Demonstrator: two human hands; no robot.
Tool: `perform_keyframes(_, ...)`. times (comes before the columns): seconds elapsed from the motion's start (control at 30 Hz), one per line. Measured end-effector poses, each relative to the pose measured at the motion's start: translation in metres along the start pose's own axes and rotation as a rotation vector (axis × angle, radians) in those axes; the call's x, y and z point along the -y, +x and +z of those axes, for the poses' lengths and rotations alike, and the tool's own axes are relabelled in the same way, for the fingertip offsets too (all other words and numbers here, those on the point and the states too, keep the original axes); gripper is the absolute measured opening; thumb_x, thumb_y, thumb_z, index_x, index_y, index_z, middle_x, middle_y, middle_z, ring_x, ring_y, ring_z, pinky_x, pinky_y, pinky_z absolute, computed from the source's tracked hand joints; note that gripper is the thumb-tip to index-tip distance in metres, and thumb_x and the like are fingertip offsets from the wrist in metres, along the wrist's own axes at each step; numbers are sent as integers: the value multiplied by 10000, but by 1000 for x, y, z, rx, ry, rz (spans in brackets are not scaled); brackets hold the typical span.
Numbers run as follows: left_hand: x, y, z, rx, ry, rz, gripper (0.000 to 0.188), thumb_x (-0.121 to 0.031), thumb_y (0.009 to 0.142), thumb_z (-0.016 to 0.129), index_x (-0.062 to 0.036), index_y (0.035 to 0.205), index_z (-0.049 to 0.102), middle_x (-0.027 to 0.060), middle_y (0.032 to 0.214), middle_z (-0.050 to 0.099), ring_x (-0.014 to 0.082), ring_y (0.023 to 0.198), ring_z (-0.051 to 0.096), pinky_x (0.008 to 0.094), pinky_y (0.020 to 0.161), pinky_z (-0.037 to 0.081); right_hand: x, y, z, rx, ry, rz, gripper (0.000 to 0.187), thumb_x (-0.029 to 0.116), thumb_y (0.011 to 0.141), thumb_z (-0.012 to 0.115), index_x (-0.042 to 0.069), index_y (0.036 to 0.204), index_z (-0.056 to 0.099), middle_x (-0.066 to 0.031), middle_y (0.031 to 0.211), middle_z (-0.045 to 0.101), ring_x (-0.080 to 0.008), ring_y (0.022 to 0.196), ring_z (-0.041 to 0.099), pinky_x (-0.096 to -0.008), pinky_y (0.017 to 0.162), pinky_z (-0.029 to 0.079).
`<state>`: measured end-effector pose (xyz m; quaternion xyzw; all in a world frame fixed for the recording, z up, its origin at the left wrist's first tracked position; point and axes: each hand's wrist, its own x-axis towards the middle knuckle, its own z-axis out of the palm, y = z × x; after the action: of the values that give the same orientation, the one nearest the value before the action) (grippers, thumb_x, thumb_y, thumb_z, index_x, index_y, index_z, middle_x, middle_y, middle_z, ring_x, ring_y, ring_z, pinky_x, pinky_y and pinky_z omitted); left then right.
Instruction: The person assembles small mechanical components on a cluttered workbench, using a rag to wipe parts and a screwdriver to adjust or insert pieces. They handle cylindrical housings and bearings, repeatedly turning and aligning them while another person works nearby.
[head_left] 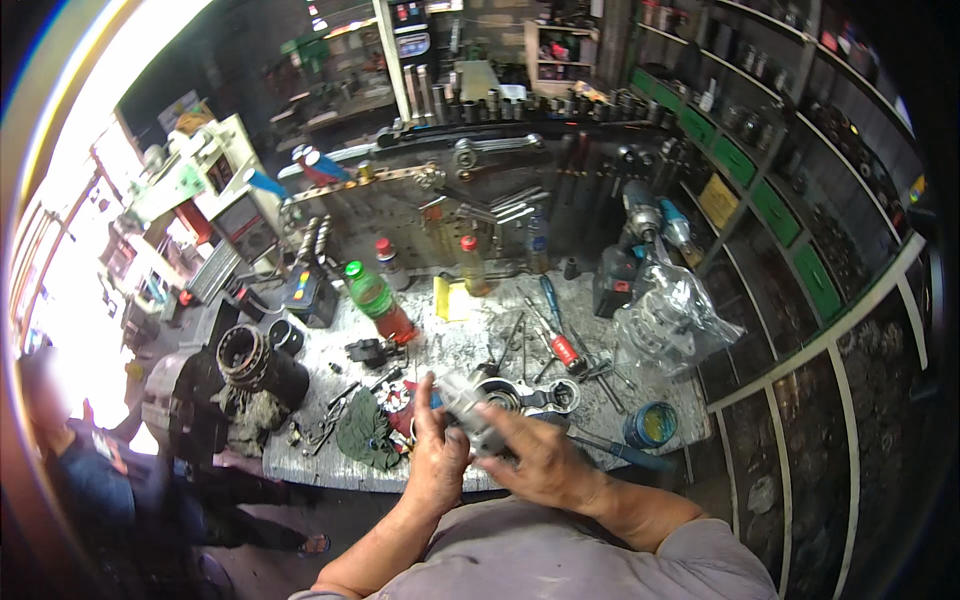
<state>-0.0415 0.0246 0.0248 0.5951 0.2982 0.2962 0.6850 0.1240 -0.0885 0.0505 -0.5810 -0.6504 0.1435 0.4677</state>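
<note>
We hold a grey metal part [459, 393] above the near edge of the bench [445, 335], our left hand [438, 462] half-curled against it, our right hand [538, 455] laid across with fingers extended; whether that right grip has closed, we cannot tell. A dark green rag [366, 432] lies to the left.

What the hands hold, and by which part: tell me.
A grey metal part: the left hand holds its left, lower side; the right hand lies along its right, its grip too blurred to tell.
</note>
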Motion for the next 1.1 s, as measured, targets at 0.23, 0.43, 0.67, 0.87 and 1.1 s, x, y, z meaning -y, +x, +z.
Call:
perform_keyframes(0.23,7,16,-14,22,111,-40,507,17,1080,667,5,1566,524,82,1157,765,96,1015,656,263,913,550,-40,32,-43,67,184,340,588,93,1031,571,-78,1588,489,-297,1515,611,-399,1448,585,-422,1250,430)
perform_keyframes(0.43,20,6,-4,-127,338,-56,472,-72,1015,800,24,1446,636,96,1097,825,116,964,745,295,849,598,-34,34,-42,267,-170,272,1088,414,761,995,-56,1597,482,-287,1499,548,-453,1440,544,-476,1229,443)
perform_keyframes(0.67,45,20,-23,-141,513,125,324,-127,956,861,-9,1246,781,118,1024,785,212,917,755,343,840,613,-51,37,-25,331,-653,92,989,415,794,952,-38,1566,532,-258,1447,638,-442,1424,569,-486,1173,495)
perform_keyframes(0.87,64,33,-37,-94,500,314,189,-36,966,797,-6,1152,814,159,1082,806,289,966,776,373,859,601,-47,32,-22,278,-403,207,982,415,798,949,-43,1562,534,-254,1428,652,-425,1315,655,-488,1144,513)
perform_keyframes(1.1,61,46,-47,-27,594,378,156,-96,986,791,-29,1122,824,157,1031,799,326,952,780,407,850,609,-46,31,-26,359,-474,260,1186,504,749,981,-34,1643,417,-277,1530,593,-463,1394,605,-516,1187,491)
